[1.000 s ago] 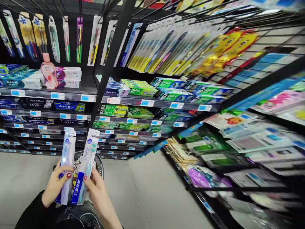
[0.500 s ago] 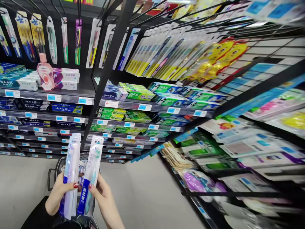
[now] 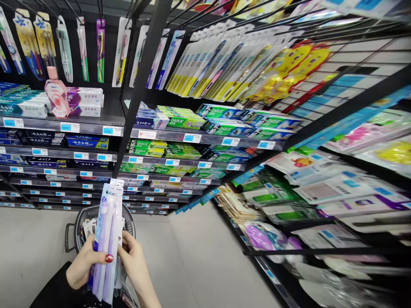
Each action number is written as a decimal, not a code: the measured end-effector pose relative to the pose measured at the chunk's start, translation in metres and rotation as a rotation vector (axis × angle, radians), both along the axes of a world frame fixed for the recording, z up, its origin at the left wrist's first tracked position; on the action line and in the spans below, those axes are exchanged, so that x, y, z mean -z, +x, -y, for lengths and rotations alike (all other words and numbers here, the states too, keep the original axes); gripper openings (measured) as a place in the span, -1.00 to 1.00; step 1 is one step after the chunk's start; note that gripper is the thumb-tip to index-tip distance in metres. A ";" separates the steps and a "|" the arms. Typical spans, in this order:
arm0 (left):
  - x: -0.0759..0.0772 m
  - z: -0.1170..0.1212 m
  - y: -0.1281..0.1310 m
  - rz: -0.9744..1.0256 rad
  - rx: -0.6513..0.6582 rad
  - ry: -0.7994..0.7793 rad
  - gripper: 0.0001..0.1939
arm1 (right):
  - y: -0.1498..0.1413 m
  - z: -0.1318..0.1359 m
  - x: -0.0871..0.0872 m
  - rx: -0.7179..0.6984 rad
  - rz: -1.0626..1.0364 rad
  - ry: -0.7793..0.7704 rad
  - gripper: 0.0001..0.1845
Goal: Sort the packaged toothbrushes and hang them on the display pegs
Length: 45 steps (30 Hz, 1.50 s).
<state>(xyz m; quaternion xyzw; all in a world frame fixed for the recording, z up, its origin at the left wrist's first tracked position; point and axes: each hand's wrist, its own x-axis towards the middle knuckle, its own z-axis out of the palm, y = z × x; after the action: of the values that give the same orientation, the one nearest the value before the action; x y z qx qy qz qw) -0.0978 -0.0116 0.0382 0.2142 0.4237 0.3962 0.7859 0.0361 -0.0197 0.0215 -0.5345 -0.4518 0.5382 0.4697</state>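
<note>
My left hand (image 3: 84, 262) is closed around packaged toothbrushes (image 3: 107, 244), its thumb with a red nail lying across the front. Two lilac toothbrushes show through the clear fronts, side by side and tilted slightly. At the right edge of this bundle, my right hand (image 3: 135, 256) pinches with thumb and fingers. A sliver of another toothbrush pack (image 3: 119, 273) shows there, mostly hidden behind the lilac ones. Below and behind the hands is a dark shopping basket (image 3: 129, 222) with several small packs inside.
Ahead, shelves (image 3: 154, 133) hold toothpaste boxes (image 3: 181, 117) and a pink bottle (image 3: 57, 94). Above them hang toothbrushes (image 3: 208, 70) on hooks. A second rack (image 3: 295, 252) with packaged goods runs along the right. Grey floor (image 3: 205, 265) lies between.
My right hand has moved left, bringing its teal toothbrush pack behind the ones in my left hand. The two bundles were apart and are now together. The view has shifted slightly.
</note>
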 end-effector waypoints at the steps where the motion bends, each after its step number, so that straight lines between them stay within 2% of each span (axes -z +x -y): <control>1: -0.005 0.000 0.001 -0.012 0.001 0.025 -0.68 | -0.001 0.001 0.002 0.009 0.060 0.026 -0.77; 4: -0.014 0.001 0.000 -0.006 0.009 0.064 -0.67 | 0.001 0.005 0.003 0.043 0.215 0.102 -0.79; 6: -0.014 0.001 -0.001 0.005 0.041 0.081 -0.63 | 0.003 0.009 -0.001 0.122 0.238 0.127 -0.79; 8: -0.011 0.002 -0.003 -0.043 0.061 0.148 -0.60 | 0.002 0.012 -0.006 0.181 0.253 0.151 -0.82; 11: -0.002 0.003 -0.005 -0.223 0.064 0.280 -0.64 | -0.007 0.018 -0.016 0.161 0.317 0.193 -0.89; 15: 0.011 0.006 -0.005 -0.453 0.072 0.406 -0.69 | -0.023 0.023 -0.027 0.302 0.395 0.193 -0.73; 17: 0.013 0.007 -0.005 -0.541 0.047 0.495 -0.66 | -0.027 0.023 -0.029 0.284 0.443 0.173 -0.73; 19: 0.011 0.009 -0.005 -0.591 0.026 0.579 -0.59 | -0.029 0.022 -0.030 0.201 0.485 0.146 -0.75; 22: 0.005 0.012 -0.008 -0.523 0.038 0.638 -0.48 | -0.027 0.020 -0.029 0.094 0.435 0.114 -0.84; 24: 0.004 0.013 -0.011 -0.319 0.082 0.587 -0.40 | -0.026 0.020 -0.030 0.049 0.308 0.093 -0.92; 27: 0.010 0.016 -0.016 -0.066 0.101 0.456 -0.31 | -0.025 0.023 -0.033 0.048 0.053 0.082 -0.78; 30: 0.016 0.018 -0.019 -0.088 0.033 0.349 -0.52 | -0.022 0.024 -0.035 0.058 -0.158 0.070 -0.72; 32: 0.016 0.020 -0.019 -0.049 -0.012 0.259 -0.63 | -0.017 0.023 -0.033 0.131 -0.216 0.057 -0.74; 36: 0.010 0.021 -0.023 0.218 -0.048 0.142 -0.70 | -0.002 0.019 -0.025 0.328 -0.102 0.052 -0.74; 39: 0.011 0.024 -0.027 0.346 -0.040 0.102 -0.74 | 0.001 0.019 -0.020 0.323 0.059 0.061 -0.73; 42: 0.019 0.028 -0.027 0.287 -0.075 0.012 -0.74 | -0.007 0.024 -0.019 0.305 0.178 0.097 -0.75; 45: 0.026 0.030 -0.024 0.178 -0.125 0.001 -0.70 | -0.020 0.030 -0.019 0.302 0.231 0.117 -0.77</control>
<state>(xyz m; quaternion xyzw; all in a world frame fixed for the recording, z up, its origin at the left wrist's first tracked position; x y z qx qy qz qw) -0.1213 -0.0417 0.0125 0.1518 0.3647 0.4621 0.7940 0.0156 -0.0498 0.0401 -0.6261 -0.4477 0.3696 0.5205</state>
